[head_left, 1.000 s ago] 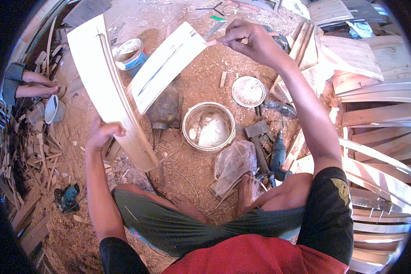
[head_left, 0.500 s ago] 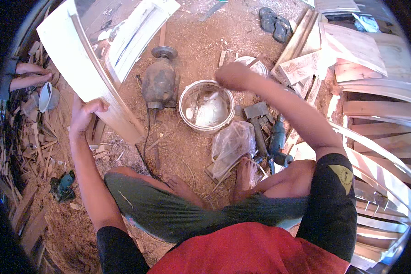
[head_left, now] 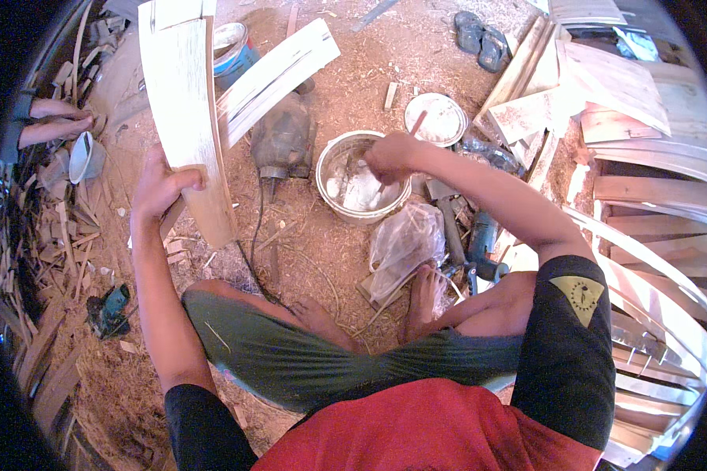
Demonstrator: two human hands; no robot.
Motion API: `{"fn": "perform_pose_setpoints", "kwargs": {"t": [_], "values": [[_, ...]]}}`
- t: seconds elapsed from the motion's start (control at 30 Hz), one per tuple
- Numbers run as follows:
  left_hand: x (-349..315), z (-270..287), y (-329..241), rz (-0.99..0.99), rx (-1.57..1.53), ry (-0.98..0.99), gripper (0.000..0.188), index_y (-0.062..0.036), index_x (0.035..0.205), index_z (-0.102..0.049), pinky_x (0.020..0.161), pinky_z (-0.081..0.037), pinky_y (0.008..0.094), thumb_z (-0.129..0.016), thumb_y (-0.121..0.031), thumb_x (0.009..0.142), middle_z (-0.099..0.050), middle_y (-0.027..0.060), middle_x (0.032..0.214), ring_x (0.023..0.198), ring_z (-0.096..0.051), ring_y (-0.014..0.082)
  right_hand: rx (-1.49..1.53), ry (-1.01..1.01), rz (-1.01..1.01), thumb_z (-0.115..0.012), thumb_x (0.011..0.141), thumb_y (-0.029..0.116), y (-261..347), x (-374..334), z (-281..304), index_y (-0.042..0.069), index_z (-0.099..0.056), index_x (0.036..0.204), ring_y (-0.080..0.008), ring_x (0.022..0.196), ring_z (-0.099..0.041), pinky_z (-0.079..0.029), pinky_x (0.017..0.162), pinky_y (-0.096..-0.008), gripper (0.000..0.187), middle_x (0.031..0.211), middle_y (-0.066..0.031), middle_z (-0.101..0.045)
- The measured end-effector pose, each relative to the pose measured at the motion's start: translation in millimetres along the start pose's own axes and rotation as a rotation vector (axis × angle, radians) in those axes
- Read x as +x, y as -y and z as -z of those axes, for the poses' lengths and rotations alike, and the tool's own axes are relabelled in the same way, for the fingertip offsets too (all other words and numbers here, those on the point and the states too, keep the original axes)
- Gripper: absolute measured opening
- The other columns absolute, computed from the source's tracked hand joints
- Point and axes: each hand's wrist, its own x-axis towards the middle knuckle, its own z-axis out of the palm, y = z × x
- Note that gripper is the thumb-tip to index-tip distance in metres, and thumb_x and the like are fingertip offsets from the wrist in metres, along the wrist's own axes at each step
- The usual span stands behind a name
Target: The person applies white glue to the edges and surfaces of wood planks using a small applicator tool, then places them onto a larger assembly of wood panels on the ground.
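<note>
Wooden piece (head_left: 181, 102) at your 10 o'clock, gripped in left hand (head_left: 165, 184), thumb across face. Right hand (head_left: 393, 159), 12 o'clock, closed round thin stick (head_left: 421, 122) over bucket (head_left: 357, 215). Yellow sleeve patch (head_left: 577, 300), 3–4 o'clock: markings illegible.

Wooden piece (head_left: 182, 102): two curved pale boards, spread at an angle, held up at your left | Bucket (head_left: 346, 213): round, upright, top open, whitish paste (head_left: 355, 190) inside | Strip (head_left: 422, 121): thin, reddish, slanted, gripped by you over the bucket
</note>
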Motion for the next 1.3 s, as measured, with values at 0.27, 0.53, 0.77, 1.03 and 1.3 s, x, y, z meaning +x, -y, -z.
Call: {"fn": "perform_pose_setpoints", "kwargs": {"t": [0.27,0.53,0.77,1.03,1.3], "values": [[4,0,-2,0.099,-0.008,0.045,0.057,0.0060,0.107,-0.061,0.082,-0.051,0.0341,-0.073,-0.010,0.054,-0.066,0.0124,0.100,0.092,-0.061,0.0216,0.633,-0.392,0.116,-0.071,0.086,0.016,-77,-90,84,0.006,-0.076,0.098,-0.0117,0.076,-0.065,-0.051,0.066,-0.0286,0.017,0.087,-0.0059,-0.074],[-5,-18,-26,0.104,0.020,0.123,0.076,0.0046,0.120,-0.058,0.090,-0.049,0.0342,-0.076,-0.012,0.048,-0.064,0.0141,0.109,0.105,-0.059,0.0249,0.763,-0.800,0.123,-0.068,0.088,0.007,-57,-184,188,0.006,-0.073,0.104,-0.0097,0.074,-0.060,-0.048,0.061,-0.0262,0.016,0.088,-0.0010,-0.067],[-7,-34,-43,0.089,0.285,0.302,0.067,0.0014,0.110,-0.067,0.084,-0.052,0.0349,-0.075,-0.014,0.045,-0.068,0.0167,0.103,0.095,-0.065,0.0272,0.686,-0.976,0.088,-0.068,0.092,0.010,-33,-174,205,0.005,-0.073,0.100,-0.0045,0.059,-0.056,-0.042,0.050,-0.0218,0.011,0.074,0.0021,-0.064],[-13,-37,-57,0.060,0.471,0.306,0.071,0.0007,0.111,-0.067,0.088,-0.052,0.0356,-0.077,-0.021,0.044,-0.067,0.0192,0.107,0.100,-0.064,0.0341,0.332,-1.027,0.289,-0.066,0.088,0.006,-47,-136,185,0.005,-0.074,0.102,-0.0146,0.073,-0.061,-0.049,0.063,-0.0283,0.016,0.087,-0.0049,-0.067],[-11,-32,-49,0.106,0.385,0.339,0.070,0.0012,0.110,-0.067,0.089,-0.052,0.0359,-0.077,-0.020,0.044,-0.066,0.0212,0.113,0.104,-0.064,0.0331,0.140,-1.011,0.229,-0.068,0.086,0.003,-51,-125,163,0.006,-0.073,0.104,-0.0175,0.080,-0.061,-0.049,0.069,-0.0308,0.019,0.091,-0.0056,-0.064]]}}
